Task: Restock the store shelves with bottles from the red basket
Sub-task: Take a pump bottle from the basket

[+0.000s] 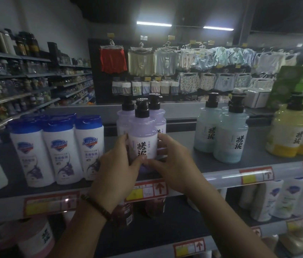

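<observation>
A person's left hand (115, 170), a beaded bracelet (98, 208) at the wrist, and right hand (175, 164) clasp a purple pump bottle (143, 138) from either side. The fingers (123, 140) of each hand curl round its flanks and both thumbs meet low on its front, a two-handed hold that seems meant to square the label forward. The bottle stands at the front edge of the top shelf (199, 161), directly above a red price tag (147, 189), which suggests it is being set in its marked slot. Touching or just behind it stand two matching purple bottles (123, 116), so the new one fronts the row. Left of it are white bottles with blue caps (59, 149). Right of it are pale blue pump bottles (228, 138), with yellow ones (288, 135) beyond. Far behind it hang garments (165, 62). The red basket is out of view
</observation>
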